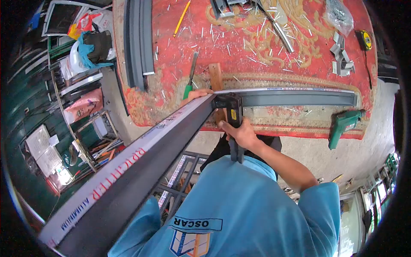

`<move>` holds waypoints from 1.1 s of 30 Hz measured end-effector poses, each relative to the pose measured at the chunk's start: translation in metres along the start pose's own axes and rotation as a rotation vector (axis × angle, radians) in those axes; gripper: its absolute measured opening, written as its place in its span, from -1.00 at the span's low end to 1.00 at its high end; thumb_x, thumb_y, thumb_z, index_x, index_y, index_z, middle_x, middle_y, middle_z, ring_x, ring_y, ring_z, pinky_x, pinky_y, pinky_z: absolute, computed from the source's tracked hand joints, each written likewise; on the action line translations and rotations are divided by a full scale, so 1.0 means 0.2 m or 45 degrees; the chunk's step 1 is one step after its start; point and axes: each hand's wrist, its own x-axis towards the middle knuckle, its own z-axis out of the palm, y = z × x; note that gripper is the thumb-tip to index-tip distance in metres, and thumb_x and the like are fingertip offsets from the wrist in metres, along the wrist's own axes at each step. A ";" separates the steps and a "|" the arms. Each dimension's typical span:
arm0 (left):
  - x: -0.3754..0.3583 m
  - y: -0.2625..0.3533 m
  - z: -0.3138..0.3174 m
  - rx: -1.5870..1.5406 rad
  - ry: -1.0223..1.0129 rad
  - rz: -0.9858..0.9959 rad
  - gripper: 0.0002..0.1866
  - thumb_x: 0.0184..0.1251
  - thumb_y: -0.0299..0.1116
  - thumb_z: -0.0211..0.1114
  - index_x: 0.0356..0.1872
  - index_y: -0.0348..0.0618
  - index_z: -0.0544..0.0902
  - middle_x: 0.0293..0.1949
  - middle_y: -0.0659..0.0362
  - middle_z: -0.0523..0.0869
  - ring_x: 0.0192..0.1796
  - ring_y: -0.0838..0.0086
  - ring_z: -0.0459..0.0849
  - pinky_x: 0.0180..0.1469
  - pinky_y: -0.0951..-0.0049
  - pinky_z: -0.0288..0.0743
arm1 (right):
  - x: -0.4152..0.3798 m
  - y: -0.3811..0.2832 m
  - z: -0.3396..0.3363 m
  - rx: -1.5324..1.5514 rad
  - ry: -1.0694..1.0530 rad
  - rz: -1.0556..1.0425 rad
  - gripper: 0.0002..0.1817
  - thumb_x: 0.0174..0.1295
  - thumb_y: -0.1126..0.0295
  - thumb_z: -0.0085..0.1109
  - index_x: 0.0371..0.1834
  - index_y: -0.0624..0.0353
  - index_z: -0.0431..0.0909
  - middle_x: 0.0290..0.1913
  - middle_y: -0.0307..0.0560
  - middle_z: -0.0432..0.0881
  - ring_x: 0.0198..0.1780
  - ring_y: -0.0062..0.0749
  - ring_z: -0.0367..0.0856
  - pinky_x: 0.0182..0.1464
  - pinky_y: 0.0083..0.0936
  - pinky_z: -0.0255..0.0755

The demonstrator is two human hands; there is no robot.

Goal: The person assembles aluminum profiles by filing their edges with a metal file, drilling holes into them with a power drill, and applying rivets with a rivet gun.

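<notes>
My left hand (pixel 197 94) is partly hidden behind a long grey aluminium profile (pixel 141 165), its fingers gripping the profile near the corner. This profile slants from the lower left up to a second grey profile (pixel 299 98) lying across the table's near edge; they meet at an angle. At that corner is a black clamp-like tool (pixel 234 113), upright in view, with my right hand (pixel 243 133) closed around its body. Under the corner lies a wooden block (pixel 215 77). A green-handled tool (pixel 188 89) rests just beside my left fingers.
On the red patterned table cover (pixel 180 55) are stacked dark profiles (pixel 139 43), a yellow pencil (pixel 182 18), a metal rod (pixel 280 36), metal brackets (pixel 341 55), a plastic bag (pixel 339 16), a tape measure (pixel 364 40), a green power tool (pixel 343 126) and scattered slivers.
</notes>
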 end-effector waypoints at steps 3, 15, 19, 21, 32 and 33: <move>0.01 0.00 0.01 0.102 0.055 0.132 -0.28 0.08 -0.46 0.50 0.24 -0.12 0.28 0.19 -0.08 0.50 0.11 0.21 0.62 0.08 0.32 0.58 | -0.01 -0.01 -0.02 -0.087 -0.003 -0.105 -0.54 0.25 0.01 0.35 -0.38 0.27 0.59 -0.54 -0.15 0.61 -0.52 -0.50 0.60 -0.44 -0.45 0.50; 0.00 -0.07 0.06 0.280 0.212 0.205 -0.35 0.10 -0.58 0.46 0.16 -0.08 0.27 0.08 0.01 0.58 0.14 0.29 0.61 0.18 0.32 0.50 | -0.03 -0.21 -0.39 -0.119 -0.701 0.160 -0.62 0.33 0.20 0.26 -0.12 0.41 0.62 -0.45 -0.04 0.69 -0.44 -0.42 0.71 -0.49 -0.48 0.57; -0.01 -0.01 0.05 0.449 0.109 0.101 -0.32 0.02 -0.63 0.50 0.11 -0.09 0.26 0.06 0.01 0.59 0.11 0.29 0.63 0.17 0.34 0.49 | -0.03 -0.13 -0.28 -0.444 -0.402 0.053 -0.57 0.34 0.10 0.26 -0.12 0.34 0.61 -0.52 -0.07 0.65 -0.56 -0.52 0.59 -0.53 -0.48 0.44; -0.01 -0.05 0.08 0.385 0.195 0.139 -0.31 0.01 -0.62 0.51 0.11 -0.09 0.26 0.05 0.01 0.59 0.11 0.29 0.63 0.17 0.34 0.49 | 0.00 -0.07 -0.27 -0.512 -0.368 -0.020 -0.55 0.32 0.05 0.28 -0.12 0.30 0.60 -0.45 -0.09 0.67 -0.47 -0.50 0.62 -0.40 -0.43 0.49; 0.00 -0.03 0.07 0.584 0.175 0.183 -0.26 -0.04 -0.59 0.55 0.12 -0.11 0.24 0.02 0.03 0.59 0.09 0.31 0.62 0.15 0.31 0.49 | -0.06 0.21 -0.20 0.614 -0.645 -0.090 -0.64 0.42 0.21 0.15 0.13 0.22 0.48 -0.03 -0.08 0.62 0.10 -0.29 0.59 0.18 -0.27 0.49; 0.00 -0.05 0.08 0.515 0.205 0.218 -0.25 -0.04 -0.56 0.57 0.11 -0.11 0.24 0.02 0.03 0.59 0.09 0.30 0.62 0.15 0.31 0.49 | -0.06 0.20 -0.20 0.612 -0.641 -0.100 -0.63 0.42 0.17 0.16 0.10 0.21 0.49 -0.07 -0.09 0.63 0.06 -0.32 0.61 0.15 -0.30 0.50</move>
